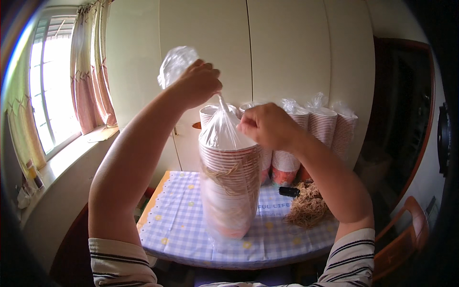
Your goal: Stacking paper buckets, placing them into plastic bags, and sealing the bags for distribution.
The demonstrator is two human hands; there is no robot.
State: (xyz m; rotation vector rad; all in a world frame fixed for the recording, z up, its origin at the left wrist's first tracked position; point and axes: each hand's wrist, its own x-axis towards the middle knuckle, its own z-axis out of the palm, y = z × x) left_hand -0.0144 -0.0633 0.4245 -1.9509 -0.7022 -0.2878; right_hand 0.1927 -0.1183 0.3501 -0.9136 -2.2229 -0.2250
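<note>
A tall stack of paper tubs [229,160] stands upright near the table's middle inside a clear plastic bag [224,128]. My left hand [200,82] is closed around the bag's twisted neck, pulling it taut above the stack. The loose, crumpled bag top [176,64] sticks out beyond that fist. Lower and to the right, my right hand [271,125] is closed, its fingertips by the bag's sloping shoulder. What lies between those fingers is hidden. Some thin tan strands [224,178] show against the upper part of the stack.
More bagged tub stacks [321,126] line the table's back right, against pale cabinet doors [287,48]. A pile of tan strands [308,205] lies at the right beside a small black object [289,192]. The table wears a blue checked cloth [177,210]. An orange chair [406,239] stands right.
</note>
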